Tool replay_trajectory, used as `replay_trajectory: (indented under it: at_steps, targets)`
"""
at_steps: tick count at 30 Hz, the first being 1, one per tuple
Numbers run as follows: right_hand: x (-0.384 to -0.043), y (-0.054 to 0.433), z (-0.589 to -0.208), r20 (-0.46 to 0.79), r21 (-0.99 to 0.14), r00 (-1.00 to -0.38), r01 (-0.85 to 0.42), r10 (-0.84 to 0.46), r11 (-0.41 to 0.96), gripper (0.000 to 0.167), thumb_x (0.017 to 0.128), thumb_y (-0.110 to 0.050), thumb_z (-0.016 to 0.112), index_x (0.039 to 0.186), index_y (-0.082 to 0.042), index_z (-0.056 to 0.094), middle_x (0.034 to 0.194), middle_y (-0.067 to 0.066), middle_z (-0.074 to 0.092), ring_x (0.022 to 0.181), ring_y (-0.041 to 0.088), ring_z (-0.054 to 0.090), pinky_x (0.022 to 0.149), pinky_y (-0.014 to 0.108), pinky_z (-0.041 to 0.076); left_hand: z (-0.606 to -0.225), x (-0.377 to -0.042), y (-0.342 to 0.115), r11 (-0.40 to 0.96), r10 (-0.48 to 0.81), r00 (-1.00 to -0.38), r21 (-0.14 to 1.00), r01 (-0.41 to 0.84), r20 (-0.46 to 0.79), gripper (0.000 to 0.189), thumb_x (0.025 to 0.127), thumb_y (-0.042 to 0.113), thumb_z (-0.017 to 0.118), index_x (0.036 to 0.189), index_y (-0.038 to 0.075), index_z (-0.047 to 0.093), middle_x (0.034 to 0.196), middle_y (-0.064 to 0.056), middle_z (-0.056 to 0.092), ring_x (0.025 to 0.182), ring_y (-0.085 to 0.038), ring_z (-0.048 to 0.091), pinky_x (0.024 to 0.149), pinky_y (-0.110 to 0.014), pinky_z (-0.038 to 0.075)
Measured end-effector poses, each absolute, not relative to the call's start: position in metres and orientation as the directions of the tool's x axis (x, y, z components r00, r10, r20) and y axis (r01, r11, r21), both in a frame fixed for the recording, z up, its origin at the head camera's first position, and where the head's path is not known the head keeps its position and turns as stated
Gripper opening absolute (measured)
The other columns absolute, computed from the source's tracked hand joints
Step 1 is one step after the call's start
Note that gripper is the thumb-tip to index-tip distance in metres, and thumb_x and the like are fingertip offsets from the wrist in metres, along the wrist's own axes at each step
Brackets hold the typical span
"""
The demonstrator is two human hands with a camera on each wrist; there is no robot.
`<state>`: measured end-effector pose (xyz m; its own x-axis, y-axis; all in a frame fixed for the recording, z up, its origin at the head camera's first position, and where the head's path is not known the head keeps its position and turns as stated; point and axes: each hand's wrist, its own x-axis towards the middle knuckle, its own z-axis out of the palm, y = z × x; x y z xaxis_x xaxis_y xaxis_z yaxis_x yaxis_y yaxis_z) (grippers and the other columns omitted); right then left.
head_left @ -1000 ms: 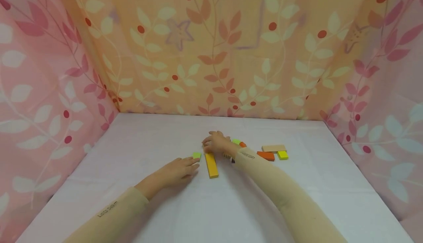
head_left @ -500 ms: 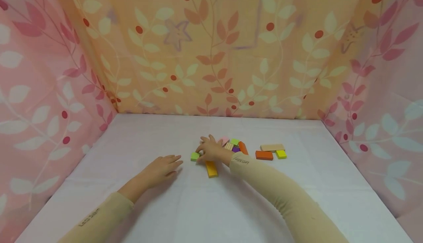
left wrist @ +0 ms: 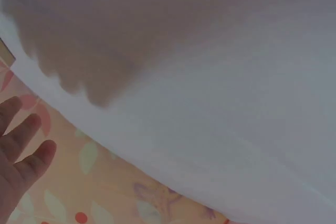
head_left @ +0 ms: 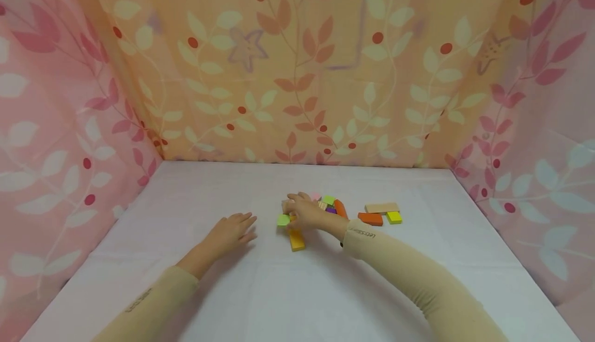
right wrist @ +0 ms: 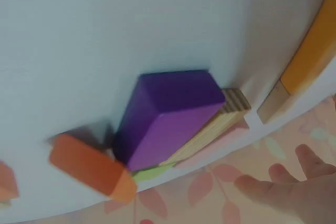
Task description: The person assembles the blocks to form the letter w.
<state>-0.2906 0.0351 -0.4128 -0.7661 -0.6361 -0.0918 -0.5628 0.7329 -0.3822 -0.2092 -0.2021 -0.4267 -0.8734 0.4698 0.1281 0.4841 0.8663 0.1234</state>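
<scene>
In the head view my right hand (head_left: pixel 304 214) reaches over the far end of a long yellow-orange block (head_left: pixel 297 241). Its thumb and fingers pinch a small light green block (head_left: pixel 283 220) at that block's left side. Fingers hide part of both blocks and of a pale wooden piece behind. My left hand (head_left: pixel 229 234) hovers to the left over the white table, fingers spread, holding nothing; its fingers (left wrist: pixel 32 163) show extended in the left wrist view. Beside my right hand lie a purple block (right wrist: pixel 178 119), a striped wooden block (right wrist: pixel 215 124) and an orange block (right wrist: pixel 89 166).
Right of the cluster lie a red-orange block (head_left: pixel 370 219), a beige plank (head_left: pixel 382 208) and a yellow block (head_left: pixel 394 217). Another green block (head_left: pixel 328 200) sits behind the purple one. A floral curtain (head_left: pixel 297 73) walls the white table (head_left: pixel 260 290) at back and sides.
My right hand came off the far end of the long block to the small green block, which has shifted right against it. My left hand has drawn back leftward from the green block.
</scene>
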Motion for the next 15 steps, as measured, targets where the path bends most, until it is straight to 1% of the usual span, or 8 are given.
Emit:
replay_trajectory:
  at_steps: [3, 5, 7, 8, 12, 15]
  targets:
    - [-0.283, 0.049, -0.406, -0.062, -0.414, -0.768, -0.561, -0.637, 0.717, 0.03, 0.082, -0.023, 0.078, 0.108, -0.009, 0.072, 0.147, 0.017, 0.043, 0.137, 0.04, 0.031, 0.105, 0.063, 0.03, -0.429, -0.216, -0.189, 0.892, 0.411, -0.91, 0.18, 0.415, 0.059, 0.052, 0.098, 0.033, 0.056, 0.135, -0.003, 0.053, 0.139, -0.023, 0.05, 0.128, -0.044, 0.045, 0.096, -0.064, 0.039]
    - [-0.277, 0.058, -0.404, -0.05, -0.444, -0.765, -0.559, -0.642, 0.7, 0.03, 0.082, -0.02, 0.079, 0.107, -0.006, 0.072, 0.143, 0.019, 0.047, 0.134, 0.039, 0.036, 0.107, 0.058, 0.031, -0.43, -0.222, -0.177, 0.905, 0.378, -0.926, 0.207, 0.372, 0.015, 0.056, 0.098, 0.036, 0.055, 0.138, -0.002, 0.05, 0.143, -0.022, 0.047, 0.132, -0.045, 0.039, 0.099, -0.064, 0.036]
    - [-0.272, 0.068, -0.403, -0.036, -0.477, -0.759, -0.558, -0.65, 0.679, 0.031, 0.082, -0.017, 0.079, 0.107, -0.002, 0.071, 0.137, 0.019, 0.052, 0.129, 0.037, 0.041, 0.107, 0.052, 0.033, -0.429, -0.227, -0.164, 0.912, 0.353, -0.935, 0.23, 0.339, -0.02, 0.06, 0.098, 0.04, 0.055, 0.141, -0.001, 0.046, 0.146, -0.022, 0.043, 0.135, -0.045, 0.035, 0.102, -0.065, 0.033]
    - [-0.27, 0.073, -0.404, -0.026, -0.496, -0.753, -0.561, -0.657, 0.663, 0.031, 0.081, -0.015, 0.079, 0.107, 0.0, 0.07, 0.131, 0.019, 0.056, 0.125, 0.035, 0.045, 0.106, 0.049, 0.035, -0.429, -0.23, -0.158, 0.914, 0.344, -0.938, 0.241, 0.326, -0.036, 0.062, 0.098, 0.041, 0.055, 0.143, -0.001, 0.045, 0.148, -0.021, 0.041, 0.136, -0.045, 0.033, 0.102, -0.065, 0.032]
    - [-0.26, 0.09, -0.41, -0.017, -0.562, -0.753, -0.537, -0.657, 0.629, 0.03, 0.081, -0.009, 0.079, 0.106, 0.002, 0.068, 0.113, 0.013, 0.063, 0.11, 0.03, 0.054, 0.098, 0.045, 0.044, -0.428, -0.238, -0.133, 0.92, 0.313, -0.946, 0.274, 0.28, -0.084, 0.069, 0.096, 0.046, 0.056, 0.146, 0.002, 0.041, 0.152, -0.021, 0.034, 0.14, -0.046, 0.025, 0.104, -0.067, 0.027]
    - [-0.252, 0.101, -0.416, -0.044, -0.596, -0.778, -0.483, -0.627, 0.642, 0.031, 0.08, -0.009, 0.079, 0.106, 0.001, 0.067, 0.108, 0.01, 0.063, 0.104, 0.028, 0.057, 0.095, 0.045, 0.047, -0.428, -0.243, -0.118, 0.922, 0.296, -0.949, 0.292, 0.254, -0.109, 0.073, 0.094, 0.049, 0.058, 0.147, 0.002, 0.04, 0.153, -0.022, 0.031, 0.142, -0.046, 0.019, 0.106, -0.067, 0.024]
